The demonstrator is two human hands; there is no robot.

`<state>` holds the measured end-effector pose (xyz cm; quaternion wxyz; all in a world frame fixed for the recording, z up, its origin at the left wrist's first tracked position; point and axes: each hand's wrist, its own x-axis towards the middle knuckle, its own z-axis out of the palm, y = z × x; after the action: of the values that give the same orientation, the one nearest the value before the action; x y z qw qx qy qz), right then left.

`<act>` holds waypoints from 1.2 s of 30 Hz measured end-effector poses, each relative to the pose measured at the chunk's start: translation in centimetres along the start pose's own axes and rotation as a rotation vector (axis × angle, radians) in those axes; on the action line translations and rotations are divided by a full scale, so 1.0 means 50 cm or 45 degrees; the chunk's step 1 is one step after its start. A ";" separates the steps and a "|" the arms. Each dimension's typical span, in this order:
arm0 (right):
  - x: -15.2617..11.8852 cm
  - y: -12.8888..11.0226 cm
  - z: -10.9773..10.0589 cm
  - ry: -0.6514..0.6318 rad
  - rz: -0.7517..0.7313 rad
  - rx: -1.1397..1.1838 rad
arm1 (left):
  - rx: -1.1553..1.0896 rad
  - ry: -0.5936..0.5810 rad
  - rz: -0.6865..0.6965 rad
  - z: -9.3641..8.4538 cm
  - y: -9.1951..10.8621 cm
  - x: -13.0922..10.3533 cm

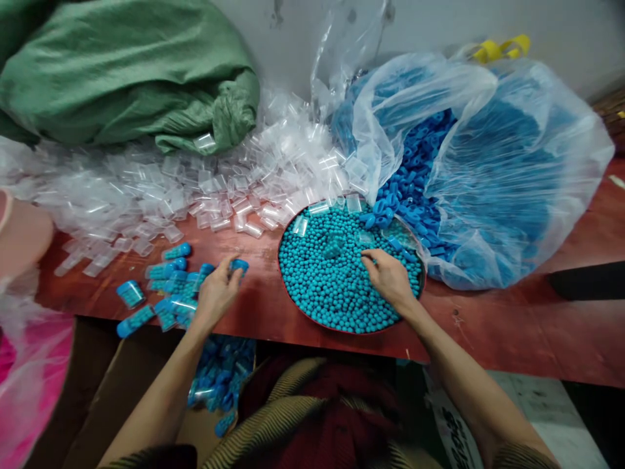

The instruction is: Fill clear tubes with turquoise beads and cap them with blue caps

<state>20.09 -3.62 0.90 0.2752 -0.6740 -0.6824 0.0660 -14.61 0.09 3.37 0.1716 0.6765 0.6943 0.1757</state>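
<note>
My left hand (219,290) is closed with a blue-capped tube (239,266) at its fingertips, over the red table beside a group of filled tubes (176,284). These are clear tubes of turquoise beads with blue caps. My right hand (389,277) is over the right half of a round tray (282,277) full of turquoise beads (325,286). Its fingers are drawn together near the bead surface; what they hold, if anything, I cannot make out. Several clear empty tubes (300,226) and a few blue caps (394,243) lie on the beads.
A big heap of clear empty tubes (239,205) spreads along the back, beneath a green sack (131,71). At right, a translucent bag (508,176) spills blue caps (415,176) against the tray. Below the table edge, a carton holds filled tubes (222,371). A pink tub (24,228) stands at left.
</note>
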 end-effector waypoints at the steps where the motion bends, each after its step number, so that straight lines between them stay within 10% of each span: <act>1: 0.007 0.021 -0.008 0.071 0.031 -0.116 | 0.169 0.077 -0.029 -0.005 -0.006 0.002; 5: 0.029 0.075 -0.030 0.180 0.187 -0.400 | 0.318 0.302 0.035 0.020 0.047 0.002; 14: 0.035 0.075 -0.004 -0.062 -0.036 -0.363 | -0.159 -0.271 0.478 0.190 0.272 0.042; 22: -0.056 0.000 0.003 -0.367 -0.404 -0.538 | 0.063 -0.305 0.575 0.216 0.281 0.051; 27: -0.056 0.003 -0.021 -0.431 -0.317 -0.524 | -0.080 -0.369 0.596 0.211 0.277 0.060; 31: -0.011 0.003 -0.028 -0.192 -0.053 -0.358 | -0.228 -0.479 0.560 0.197 0.274 0.065; 36: 0.032 -0.024 0.008 -0.033 -0.268 -0.119 | -0.508 -0.571 0.573 0.191 0.268 0.067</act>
<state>18.93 -2.10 1.58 0.2402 -0.6098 -0.7552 0.0136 1.60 3.86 1.36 0.4048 0.7872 0.4255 0.1883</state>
